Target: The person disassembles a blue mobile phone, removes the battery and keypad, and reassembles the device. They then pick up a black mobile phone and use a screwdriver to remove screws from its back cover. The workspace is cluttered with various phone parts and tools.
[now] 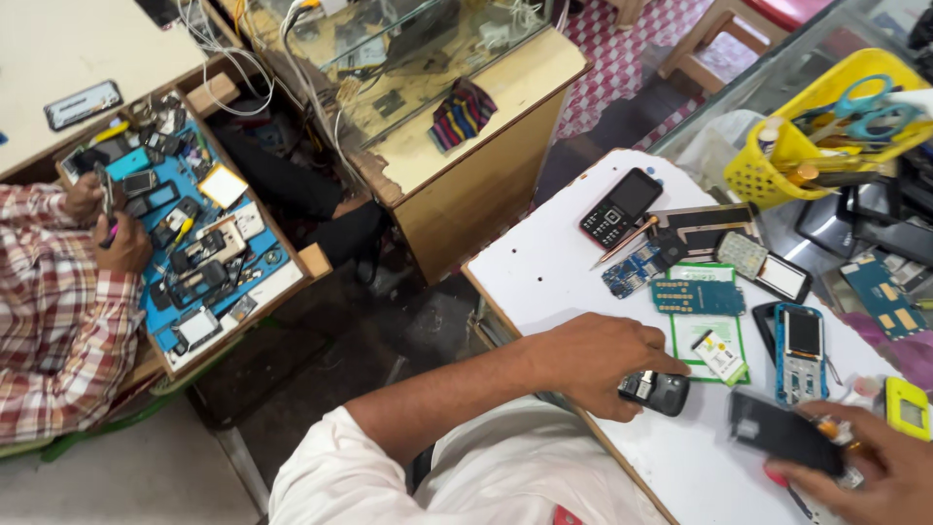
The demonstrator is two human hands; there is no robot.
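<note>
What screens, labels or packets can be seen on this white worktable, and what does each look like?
Black keypad phone: far side of the white table, dark rectangular screen.
Blue-framed phone: near the right hand, upright, dark screen.
Green-and-white printed card: mid-table, flat, rectangular.
Small white label: lying on that card, tilted.
Small yellow-green framed screen: right edge, pale glass.
Left hand: on a small dark phone body, no screen showing.
</note>
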